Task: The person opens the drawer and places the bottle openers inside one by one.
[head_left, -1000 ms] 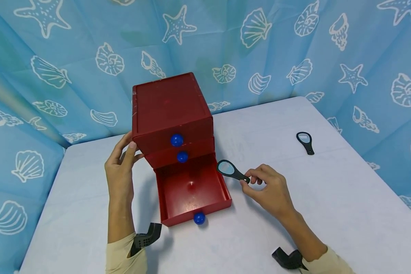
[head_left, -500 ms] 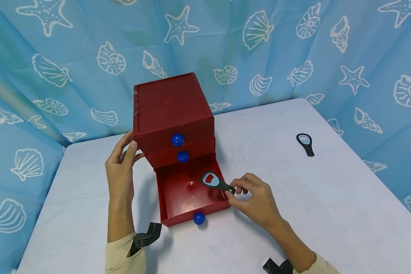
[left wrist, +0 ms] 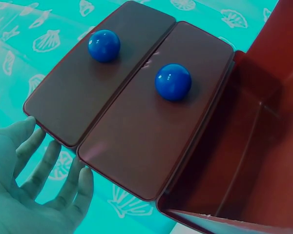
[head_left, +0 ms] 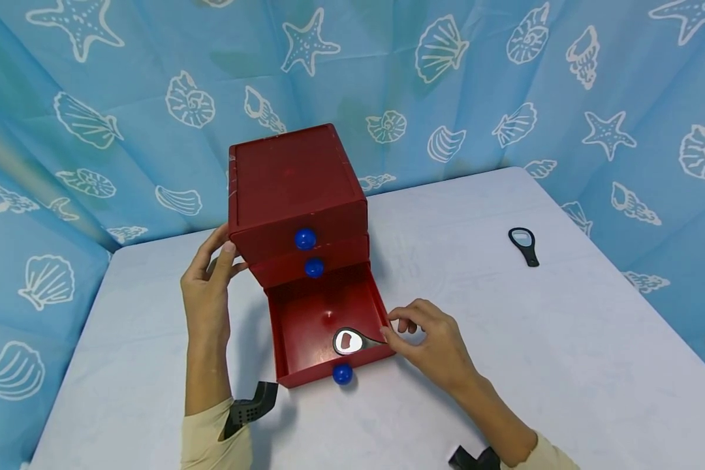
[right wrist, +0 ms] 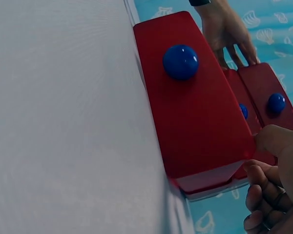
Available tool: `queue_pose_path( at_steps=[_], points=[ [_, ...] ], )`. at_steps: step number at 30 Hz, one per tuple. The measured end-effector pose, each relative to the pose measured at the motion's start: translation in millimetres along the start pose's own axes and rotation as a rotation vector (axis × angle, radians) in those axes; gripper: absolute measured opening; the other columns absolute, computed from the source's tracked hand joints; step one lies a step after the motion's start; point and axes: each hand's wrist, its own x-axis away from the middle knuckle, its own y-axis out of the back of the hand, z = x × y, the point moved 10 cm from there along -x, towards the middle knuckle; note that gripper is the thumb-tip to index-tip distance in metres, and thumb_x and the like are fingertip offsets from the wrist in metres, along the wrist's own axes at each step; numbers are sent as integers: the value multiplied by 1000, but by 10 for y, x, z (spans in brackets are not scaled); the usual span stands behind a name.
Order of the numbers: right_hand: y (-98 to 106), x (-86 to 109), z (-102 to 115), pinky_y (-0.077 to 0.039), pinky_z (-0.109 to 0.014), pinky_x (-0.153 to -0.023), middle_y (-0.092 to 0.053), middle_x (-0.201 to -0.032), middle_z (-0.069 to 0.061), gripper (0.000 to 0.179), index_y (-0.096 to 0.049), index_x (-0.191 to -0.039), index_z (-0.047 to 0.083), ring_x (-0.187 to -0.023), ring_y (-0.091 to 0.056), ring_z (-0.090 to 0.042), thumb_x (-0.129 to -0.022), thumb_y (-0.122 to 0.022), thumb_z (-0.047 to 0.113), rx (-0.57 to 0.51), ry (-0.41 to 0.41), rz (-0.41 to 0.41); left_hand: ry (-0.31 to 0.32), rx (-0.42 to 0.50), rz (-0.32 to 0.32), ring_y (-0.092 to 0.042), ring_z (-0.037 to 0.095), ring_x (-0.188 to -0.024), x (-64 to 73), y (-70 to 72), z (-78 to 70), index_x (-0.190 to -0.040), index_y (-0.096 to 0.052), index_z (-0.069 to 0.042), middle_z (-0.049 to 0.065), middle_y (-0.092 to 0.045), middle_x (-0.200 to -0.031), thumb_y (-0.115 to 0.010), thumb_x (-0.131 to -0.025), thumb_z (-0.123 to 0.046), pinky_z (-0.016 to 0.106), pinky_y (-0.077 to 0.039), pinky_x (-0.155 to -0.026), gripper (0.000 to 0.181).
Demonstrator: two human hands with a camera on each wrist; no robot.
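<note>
A red cabinet (head_left: 296, 176) with blue knobs stands on the table, its bottom drawer (head_left: 305, 326) pulled out. Inside that drawer, near its front right, lies a black magnifying glass (head_left: 349, 341), its handle pointing at the right wall. My right hand (head_left: 435, 343) is at this wall, thumb and index finger apart at the rim; the handle's end is hard to make out there. In the right wrist view the magnifying glass is hidden behind the drawer's front. My left hand (head_left: 207, 287) touches the cabinet's left side with extended fingers (left wrist: 49, 156).
A second black magnifying glass (head_left: 524, 246) lies at the right on the white tablecloth (head_left: 564, 346). Behind the table hangs a blue curtain (head_left: 476, 85) with shells and starfish. The upper two drawers, with blue knobs (head_left: 305, 239), are closed.
My right hand has carried the magnifying glass leftward over the bottom drawer and lowered it inside, and its fingers have parted. The left hand has stayed at the cabinet's side.
</note>
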Motion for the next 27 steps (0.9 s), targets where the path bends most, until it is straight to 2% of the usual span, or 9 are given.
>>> queue_pose_path(
  at_steps=[7,17,27],
  points=[
    [52,6,-65,-44,-21,-55,-57,-78,8,19,-74,-92,9,-72,-53,-9,-76,-84,6,20,-8,-3,3,-4,-4,-62,29,-114,12,2,-17,-138,-62,-20,6,-59,-135,-65,-99,-26,30,-55,-91,40],
    [297,-48,-301,-47,-25,-55,-56,-73,3,19,-73,-87,6,-68,-52,-10,-73,-85,2,157,25,-29,22,3,3,-60,30,-117,26,-11,26,-139,-61,-20,7,-58,-138,-66,-98,-26,30,-54,-92,41],
    [437,-106,-528,-44,-21,-55,-56,-73,3,16,-73,-88,5,-69,-51,-10,-76,-85,6,238,-44,-16,20,4,-9,-60,31,-116,17,-10,4,-139,-62,-18,9,-58,-138,-66,-98,-24,29,-54,-92,41]
  ],
)
